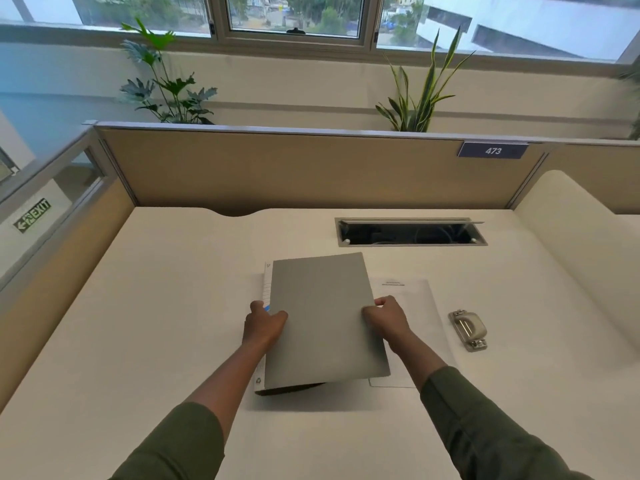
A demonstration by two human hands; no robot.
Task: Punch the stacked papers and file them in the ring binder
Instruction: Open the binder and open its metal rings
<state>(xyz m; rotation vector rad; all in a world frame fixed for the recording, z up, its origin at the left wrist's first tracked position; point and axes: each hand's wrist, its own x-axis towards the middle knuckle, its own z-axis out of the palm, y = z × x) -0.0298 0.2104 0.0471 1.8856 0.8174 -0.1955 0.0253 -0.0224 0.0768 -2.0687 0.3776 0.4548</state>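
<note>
Hands [325,322] on binder [323,317] (papers [414,306] half-hidden)

- L hand [265,325] + R hand [387,318] grip grey ring binder [325,317] by its side edges, near end raised off bench [156,306].
- Papers [415,306] lie flat, partly under binder's right side.
- Metal hole punch [468,329] just right of papers.

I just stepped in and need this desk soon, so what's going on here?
A person is handling a grey ring binder on the desk, with the left hand gripping its spine edge and the right hand holding its opposite edge. The binder looks closed and slightly raised on its right side. A stack of papers lies partly under it to the right, and a metal hole punch sits further right, untouched. Nothing looks filed yet.
</note>
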